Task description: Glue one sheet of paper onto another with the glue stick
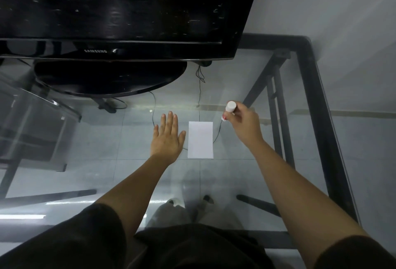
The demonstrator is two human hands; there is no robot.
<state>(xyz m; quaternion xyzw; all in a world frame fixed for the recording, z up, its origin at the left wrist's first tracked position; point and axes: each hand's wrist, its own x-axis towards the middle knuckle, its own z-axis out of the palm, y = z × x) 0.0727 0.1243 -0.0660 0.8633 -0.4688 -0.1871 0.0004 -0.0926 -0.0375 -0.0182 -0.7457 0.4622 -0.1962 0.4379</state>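
Observation:
A white rectangular sheet of paper (200, 139) lies flat on the glass table (246, 174), straight ahead of me. I cannot tell whether it is one sheet or two stacked. My left hand (167, 137) rests palm down with fingers spread, just left of the paper and apart from it. My right hand (244, 124) hovers off the paper's upper right corner, closed around a white glue stick (229, 109). The stick is tilted, its white end up and its reddish end pointing down toward the paper's corner.
A black monitor (120, 11) on an oval stand (111, 78) fills the back of the table. Thin cables (199, 88) run from it past the paper. The table's black metal frame (315, 97) borders the right side. My legs and shoes show through the glass.

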